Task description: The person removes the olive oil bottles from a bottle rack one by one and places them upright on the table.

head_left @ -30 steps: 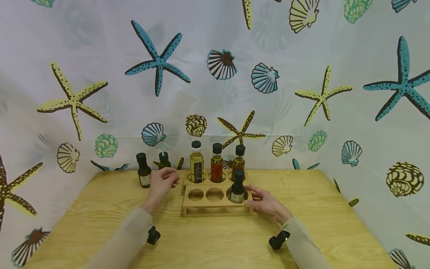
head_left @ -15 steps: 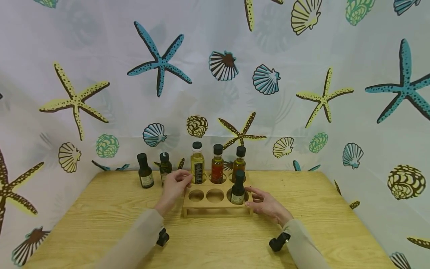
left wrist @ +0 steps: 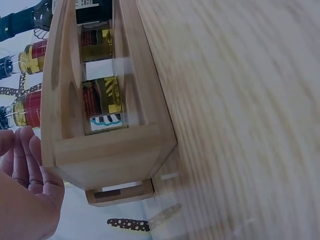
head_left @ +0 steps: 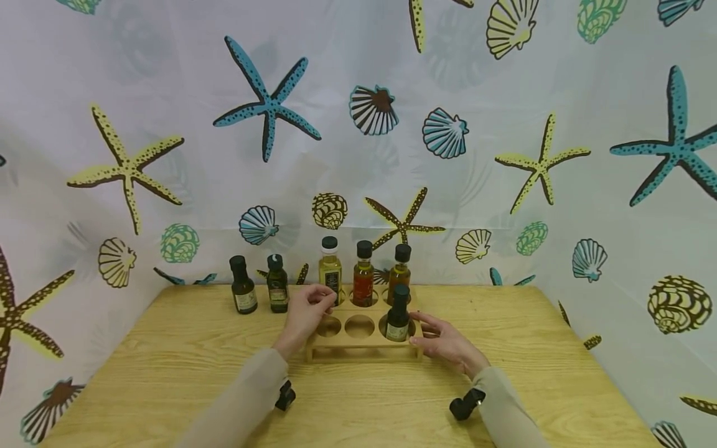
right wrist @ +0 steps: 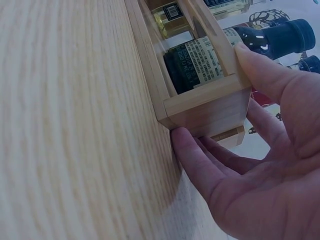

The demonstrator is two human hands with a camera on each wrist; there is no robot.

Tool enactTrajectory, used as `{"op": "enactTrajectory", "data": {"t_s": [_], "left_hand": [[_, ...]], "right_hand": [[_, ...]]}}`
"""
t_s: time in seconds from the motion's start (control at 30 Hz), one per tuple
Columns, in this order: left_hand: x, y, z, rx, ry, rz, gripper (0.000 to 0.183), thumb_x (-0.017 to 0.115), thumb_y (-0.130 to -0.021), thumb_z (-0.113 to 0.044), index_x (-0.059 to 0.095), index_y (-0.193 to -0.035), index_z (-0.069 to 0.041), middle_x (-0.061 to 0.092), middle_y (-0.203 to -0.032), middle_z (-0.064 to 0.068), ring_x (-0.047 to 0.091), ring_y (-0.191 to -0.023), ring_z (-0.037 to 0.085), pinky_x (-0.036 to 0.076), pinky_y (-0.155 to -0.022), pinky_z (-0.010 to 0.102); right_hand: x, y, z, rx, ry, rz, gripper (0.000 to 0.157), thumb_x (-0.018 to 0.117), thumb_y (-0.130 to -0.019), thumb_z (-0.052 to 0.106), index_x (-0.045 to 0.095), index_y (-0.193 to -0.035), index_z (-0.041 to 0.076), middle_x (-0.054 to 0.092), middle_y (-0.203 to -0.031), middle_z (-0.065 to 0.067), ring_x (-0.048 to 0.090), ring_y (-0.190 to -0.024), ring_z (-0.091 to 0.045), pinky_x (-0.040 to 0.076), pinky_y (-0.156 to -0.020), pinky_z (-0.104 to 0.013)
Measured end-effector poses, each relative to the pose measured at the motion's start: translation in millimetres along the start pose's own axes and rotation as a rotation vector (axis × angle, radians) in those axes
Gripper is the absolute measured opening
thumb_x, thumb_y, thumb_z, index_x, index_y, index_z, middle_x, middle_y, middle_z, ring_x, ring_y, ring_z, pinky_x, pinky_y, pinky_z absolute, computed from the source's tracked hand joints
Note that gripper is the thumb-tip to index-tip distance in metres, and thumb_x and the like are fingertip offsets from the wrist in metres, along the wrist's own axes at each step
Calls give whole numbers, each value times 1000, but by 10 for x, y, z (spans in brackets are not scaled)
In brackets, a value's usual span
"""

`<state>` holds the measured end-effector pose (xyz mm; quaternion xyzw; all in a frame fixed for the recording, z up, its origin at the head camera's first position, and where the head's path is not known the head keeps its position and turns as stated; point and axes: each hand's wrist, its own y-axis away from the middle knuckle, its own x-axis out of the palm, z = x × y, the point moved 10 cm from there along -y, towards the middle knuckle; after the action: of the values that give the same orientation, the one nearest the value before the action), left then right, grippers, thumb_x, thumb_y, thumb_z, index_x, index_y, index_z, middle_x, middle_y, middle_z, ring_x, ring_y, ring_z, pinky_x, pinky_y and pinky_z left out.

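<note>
A two-tier wooden bottle rack (head_left: 364, 341) stands mid-table. Its back row holds a yellow oil bottle (head_left: 329, 267), a red-labelled oil bottle (head_left: 363, 280) and an amber oil bottle (head_left: 399, 277). One dark bottle (head_left: 398, 317) sits in the front row's right hole; the other two front holes hold nothing. My left hand (head_left: 305, 316) hovers over the rack's left end, in front of the yellow oil bottle, fingers loosely bent with nothing visible in them. At the right end, my right hand (head_left: 448, 344) grips the rack, thumb (right wrist: 265, 70) at the top edge, fingers against the end.
Two more dark bottles stand on the table left of the rack: one with a pale label (head_left: 244, 289) and a shorter one (head_left: 277, 287). Behind the table hangs a white curtain (head_left: 358, 168) printed with starfish and shells.
My left hand has moved right, from in front of the shorter dark bottle to over the rack's left end. The right hand stays at the rack. The view shifts very slightly.
</note>
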<state>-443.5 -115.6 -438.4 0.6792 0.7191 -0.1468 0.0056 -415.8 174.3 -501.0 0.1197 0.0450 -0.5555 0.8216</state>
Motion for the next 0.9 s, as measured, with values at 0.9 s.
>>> {"op": "enactTrajectory", "data": {"t_s": [0.9], "left_hand": [[371, 41, -52, 18, 53, 45, 20, 70, -92, -16, 72, -105, -1, 72, -93, 21, 71, -78, 31, 58, -63, 35]], "right_hand": [[-10, -3, -27, 11, 12, -4, 65, 73, -90, 28, 45, -148, 28, 27, -156, -26, 34, -141, -45, 45, -104, -53]]}}
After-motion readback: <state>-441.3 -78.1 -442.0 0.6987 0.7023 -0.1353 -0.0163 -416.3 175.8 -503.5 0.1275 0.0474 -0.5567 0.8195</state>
